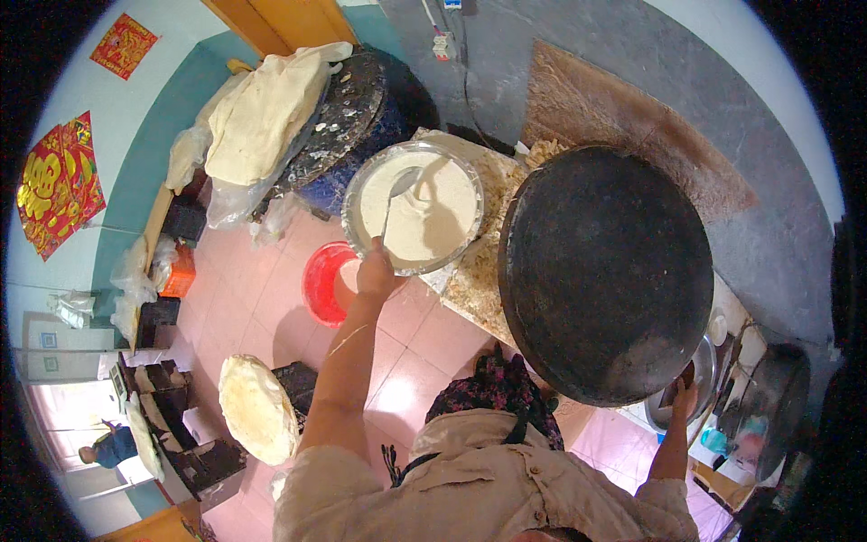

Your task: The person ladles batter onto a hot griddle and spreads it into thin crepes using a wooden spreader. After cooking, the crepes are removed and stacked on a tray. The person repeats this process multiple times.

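My left hand (374, 271) grips the handle of a metal ladle (404, 181), whose bowl rests at the surface of pale batter (440, 203) in a wide round basin (347, 215). To the right lies a large round black griddle (606, 271). At the griddle's lower right edge, beside a metal bowl (708, 366), my right hand (684, 396) is closed on a small dark object whose kind I cannot tell. The batter-spattered counter (467, 288) shows between basin and griddle.
A red plastic bucket (318, 284) stands on the floor below the basin. Behind are a dark drum (362, 122) and a stack of pale flatbreads (267, 122). Another flatbread stack (257, 408) is at lower left. A person (112, 445) is far off at left.
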`<state>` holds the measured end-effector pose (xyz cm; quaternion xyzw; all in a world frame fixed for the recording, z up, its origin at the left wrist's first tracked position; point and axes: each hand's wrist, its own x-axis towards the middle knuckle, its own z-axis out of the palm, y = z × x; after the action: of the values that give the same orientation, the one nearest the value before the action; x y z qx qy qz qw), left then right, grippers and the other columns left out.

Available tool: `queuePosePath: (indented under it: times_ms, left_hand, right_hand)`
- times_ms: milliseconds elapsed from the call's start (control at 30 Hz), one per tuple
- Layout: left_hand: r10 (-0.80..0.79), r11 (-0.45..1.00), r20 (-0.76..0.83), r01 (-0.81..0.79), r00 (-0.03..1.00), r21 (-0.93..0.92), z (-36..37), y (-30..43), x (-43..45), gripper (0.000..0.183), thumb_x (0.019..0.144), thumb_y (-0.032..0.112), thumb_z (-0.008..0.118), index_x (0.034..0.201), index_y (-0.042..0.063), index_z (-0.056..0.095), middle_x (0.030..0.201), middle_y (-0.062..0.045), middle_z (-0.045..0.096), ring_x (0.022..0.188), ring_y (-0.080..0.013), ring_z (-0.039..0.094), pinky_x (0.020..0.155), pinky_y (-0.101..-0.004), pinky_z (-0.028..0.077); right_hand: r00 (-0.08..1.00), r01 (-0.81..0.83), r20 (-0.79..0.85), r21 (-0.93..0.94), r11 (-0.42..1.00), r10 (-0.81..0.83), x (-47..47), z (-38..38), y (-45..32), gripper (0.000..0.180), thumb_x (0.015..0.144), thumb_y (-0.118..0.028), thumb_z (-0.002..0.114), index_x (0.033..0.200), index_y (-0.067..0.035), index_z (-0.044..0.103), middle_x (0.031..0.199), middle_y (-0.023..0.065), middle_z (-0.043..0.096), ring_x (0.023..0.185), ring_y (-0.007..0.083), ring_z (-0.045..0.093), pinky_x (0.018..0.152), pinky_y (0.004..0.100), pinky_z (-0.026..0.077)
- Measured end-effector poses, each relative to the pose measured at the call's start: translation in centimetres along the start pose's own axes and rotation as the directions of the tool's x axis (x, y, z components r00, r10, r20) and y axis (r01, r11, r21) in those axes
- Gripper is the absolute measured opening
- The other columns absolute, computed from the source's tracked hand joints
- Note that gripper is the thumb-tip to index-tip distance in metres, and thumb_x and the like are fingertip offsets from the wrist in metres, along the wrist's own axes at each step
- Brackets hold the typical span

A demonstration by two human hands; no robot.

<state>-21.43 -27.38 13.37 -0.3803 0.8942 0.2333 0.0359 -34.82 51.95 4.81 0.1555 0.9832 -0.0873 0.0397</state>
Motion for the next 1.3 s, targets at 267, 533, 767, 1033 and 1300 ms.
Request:
queuePosePath:
  times_ms: [267,533,767,1033,1300]
  left_hand:
    - [0.095,0.970,0.072,-0.108,0.993,0.218,13.4,-6.8,6.8,0.032,0.089,0.013,0.051,0.116,0.004,0.038,0.101,-0.024,0.058,0.093,-0.0392,0.060,0.075,-0.0476,0.050]
    - [0.078,-0.304,0.693,0.679,0.717,-0.668,12.4,-2.0,5.5,0.036,0.098,0.018,0.044,0.130,0.004,0.037,0.069,-0.003,0.041,0.051,-0.0111,0.042,0.039,-0.0243,0.037]
    - [0.394,-0.723,0.577,0.629,0.715,-0.286,8.8,-1.9,2.8,0.022,0.100,0.017,0.041,0.116,0.002,0.043,0.067,-0.002,0.041,0.044,-0.0072,0.034,0.033,-0.0176,0.026]
    - [0.359,-0.634,0.501,0.599,0.788,-0.488,5.9,-2.9,-0.5,0.029,0.102,0.019,0.036,0.126,0.003,0.040,0.072,-0.001,0.041,0.046,-0.0065,0.033,0.033,-0.0175,0.027]
    - [0.444,-0.620,0.380,0.584,0.812,-0.524,-0.1,0.8,-3.6,0.035,0.102,0.019,0.037,0.132,0.001,0.039,0.073,-0.001,0.040,0.044,-0.0043,0.031,0.032,-0.0166,0.029]
  right_hand:
    - [0.998,-0.054,0.010,0.043,0.998,0.054,-1.3,-2.4,-2.0,0.046,0.081,-0.031,0.067,0.111,0.003,0.058,0.106,0.0234,0.062,0.100,0.0408,0.059,0.086,0.0475,0.044]
    - [0.969,-0.180,0.134,-0.177,0.968,0.205,-3.7,-5.9,-6.4,0.057,0.082,-0.026,0.068,0.130,-0.002,0.049,0.124,0.0228,0.056,0.114,0.0390,0.053,0.097,0.0447,0.042]
    - [0.953,-0.218,0.180,-0.147,0.965,0.243,-4.3,-7.8,-7.3,0.058,0.082,-0.029,0.067,0.129,0.000,0.050,0.126,0.0236,0.055,0.116,0.0399,0.052,0.098,0.0450,0.040]
    - [0.993,-0.077,0.086,-0.101,0.992,0.086,-4.5,-7.7,-5.4,0.057,0.083,-0.036,0.064,0.123,0.003,0.054,0.120,0.0252,0.058,0.111,0.0419,0.054,0.096,0.0461,0.041]
    - [0.992,-0.081,0.082,-0.148,0.986,0.094,-2.7,-6.6,-2.8,0.052,0.083,-0.032,0.066,0.120,0.002,0.056,0.113,0.0285,0.059,0.104,0.0422,0.058,0.088,0.0481,0.045]
